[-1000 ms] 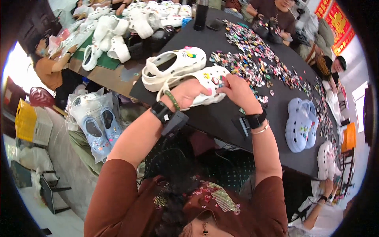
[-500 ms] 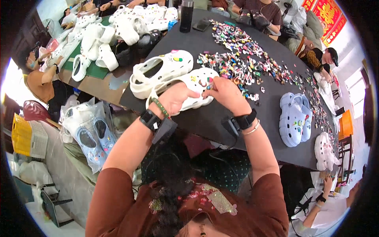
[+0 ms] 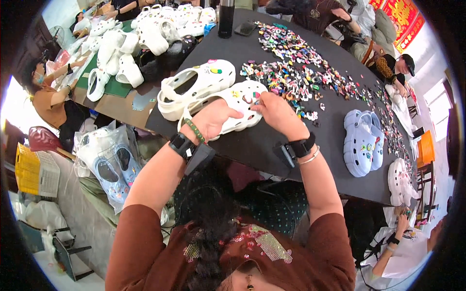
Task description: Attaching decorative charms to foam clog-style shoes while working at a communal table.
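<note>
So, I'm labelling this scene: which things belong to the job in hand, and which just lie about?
Job, apparently: white perforated clog touched by left hand and right hand; small multicoloured charms.
Lying about, seemingly: tall black cylindrical bottle; yellow plastic crate.

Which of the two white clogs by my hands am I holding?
The nearer white, perforated, plastic-looking clog, gripped by the left hand, with the right hand at its toe; the farther white clog appears untouched.
</note>
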Available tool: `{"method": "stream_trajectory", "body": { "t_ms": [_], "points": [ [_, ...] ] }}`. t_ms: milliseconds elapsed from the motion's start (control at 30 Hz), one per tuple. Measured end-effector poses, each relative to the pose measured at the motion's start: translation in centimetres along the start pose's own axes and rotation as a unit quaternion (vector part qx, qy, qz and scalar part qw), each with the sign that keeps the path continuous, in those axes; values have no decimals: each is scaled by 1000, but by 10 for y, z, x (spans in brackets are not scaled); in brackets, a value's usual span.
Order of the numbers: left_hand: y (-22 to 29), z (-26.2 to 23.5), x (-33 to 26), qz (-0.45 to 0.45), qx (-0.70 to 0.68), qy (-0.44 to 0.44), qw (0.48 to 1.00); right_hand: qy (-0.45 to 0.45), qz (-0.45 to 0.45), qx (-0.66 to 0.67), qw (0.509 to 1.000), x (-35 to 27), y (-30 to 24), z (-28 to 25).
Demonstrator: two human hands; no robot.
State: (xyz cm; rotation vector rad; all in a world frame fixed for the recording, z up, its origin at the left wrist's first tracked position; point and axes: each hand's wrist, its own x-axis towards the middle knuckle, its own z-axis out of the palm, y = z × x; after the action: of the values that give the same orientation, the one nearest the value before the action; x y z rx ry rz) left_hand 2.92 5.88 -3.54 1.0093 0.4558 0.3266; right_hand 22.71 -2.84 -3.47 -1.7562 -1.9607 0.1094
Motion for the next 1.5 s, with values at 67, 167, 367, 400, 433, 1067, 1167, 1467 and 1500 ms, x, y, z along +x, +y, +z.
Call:
{"method": "stream_trajectory", "body": {
  "t_ms": [67,167,367,400,433,1067,1167,1467,1500],
  "points": [
    [-1,8,-6,13,10,17,1000,38,-15,-16,999,-9,0,6],
    [3,10,-7,6,28,31,999,47,-33,-30,998,-11,-1,6],
    [0,7,-6,22,10,-2,1000,58,-52,-59,995,-11,-5,3],
    [-1,8,-7,29,8,2,1000,59,-55,-60,995,-12,-6,3],
    [-1,8,-8,36,5,6,999,56,-49,-47,996,-14,-8,5],
    [-1,3,-5,20,20,7,1000,65,-93,-44,993,-5,6,5],
    [0,3,-5,15,8,10,1000,37,-85,-90,992,-5,3,5],
    [-4,-3,1,10,-18,0,1000,44,-82,-28,995,-4,11,7],
    [-4,-3,1,12,-17,0,1000,46,-79,-13,996,-4,10,7]
  ]
}}
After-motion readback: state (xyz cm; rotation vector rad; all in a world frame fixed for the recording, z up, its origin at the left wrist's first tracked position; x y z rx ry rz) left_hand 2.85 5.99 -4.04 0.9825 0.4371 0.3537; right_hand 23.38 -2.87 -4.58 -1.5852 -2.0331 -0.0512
